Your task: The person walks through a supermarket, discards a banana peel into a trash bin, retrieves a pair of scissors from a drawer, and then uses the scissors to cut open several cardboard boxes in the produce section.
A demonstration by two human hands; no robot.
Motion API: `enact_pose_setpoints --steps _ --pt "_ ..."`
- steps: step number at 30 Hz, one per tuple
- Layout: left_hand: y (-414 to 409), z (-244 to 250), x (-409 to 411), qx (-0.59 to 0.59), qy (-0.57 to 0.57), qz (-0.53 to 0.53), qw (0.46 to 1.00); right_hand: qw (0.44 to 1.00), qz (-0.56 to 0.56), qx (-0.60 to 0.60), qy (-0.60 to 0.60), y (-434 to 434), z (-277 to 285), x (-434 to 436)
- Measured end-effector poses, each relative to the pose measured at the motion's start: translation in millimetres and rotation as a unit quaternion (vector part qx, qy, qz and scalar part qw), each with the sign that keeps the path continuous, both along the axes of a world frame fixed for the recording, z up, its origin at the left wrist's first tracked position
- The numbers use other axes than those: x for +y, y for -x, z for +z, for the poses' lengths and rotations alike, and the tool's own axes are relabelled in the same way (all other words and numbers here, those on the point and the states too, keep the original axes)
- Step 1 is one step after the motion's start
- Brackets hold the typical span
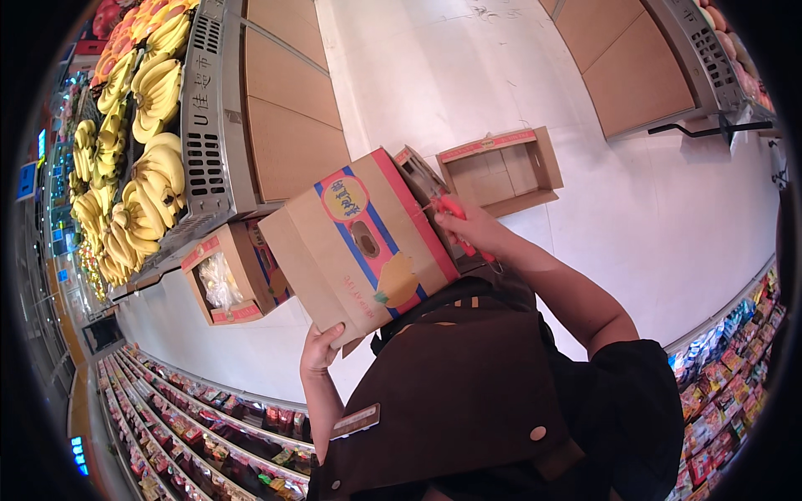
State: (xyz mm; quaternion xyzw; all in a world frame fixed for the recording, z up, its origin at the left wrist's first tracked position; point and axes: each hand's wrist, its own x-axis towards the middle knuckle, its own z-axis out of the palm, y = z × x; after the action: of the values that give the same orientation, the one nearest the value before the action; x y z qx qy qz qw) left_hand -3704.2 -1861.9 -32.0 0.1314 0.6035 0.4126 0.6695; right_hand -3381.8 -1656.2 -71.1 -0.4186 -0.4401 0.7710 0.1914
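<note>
My left hand [322, 347] grips the lower left corner of a printed cardboard carton [326, 250], thumb on top. The carton is tilted in front of my body, with a cut-out hand hole in its face. At its right end my right hand [473, 228] is closed around a tool with red handles [454, 206]; its working end is partly hidden, so I cannot tell its exact kind. Next to that hand a narrow cardboard part [420, 169] sticks out past the carton's edge.
An open shallow carton [545, 160] lies on the pale floor ahead. To the left stands another carton [241, 269] with a clear plastic bag inside. Bananas [156, 94] fill a metal-edged display stand [216, 125]. Packaged goods line shelves [207, 432] behind.
</note>
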Motion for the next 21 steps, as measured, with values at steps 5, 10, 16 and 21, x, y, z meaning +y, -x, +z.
enact_pose_setpoints --steps 5,10,16,21 --pt "-1.9 -3.7 3.2 -0.011 -0.013 0.020 1.000 0.999 0.004 0.020 0.045 1.8 -3.0 9.7" --pt "5.5 -10.7 -1.8 0.030 0.016 0.066 0.997 0.994 0.034 -0.064 0.087 -9.6 -58.9 -19.6" --pt "26.3 -59.1 -18.2 0.049 0.101 0.130 0.985 0.960 0.099 -0.178 0.194 -31.2 -151.8 -52.1" --pt "25.8 -101.7 -17.5 0.034 0.165 0.124 0.978 0.932 0.035 -0.259 0.252 -42.1 -218.0 -56.3"
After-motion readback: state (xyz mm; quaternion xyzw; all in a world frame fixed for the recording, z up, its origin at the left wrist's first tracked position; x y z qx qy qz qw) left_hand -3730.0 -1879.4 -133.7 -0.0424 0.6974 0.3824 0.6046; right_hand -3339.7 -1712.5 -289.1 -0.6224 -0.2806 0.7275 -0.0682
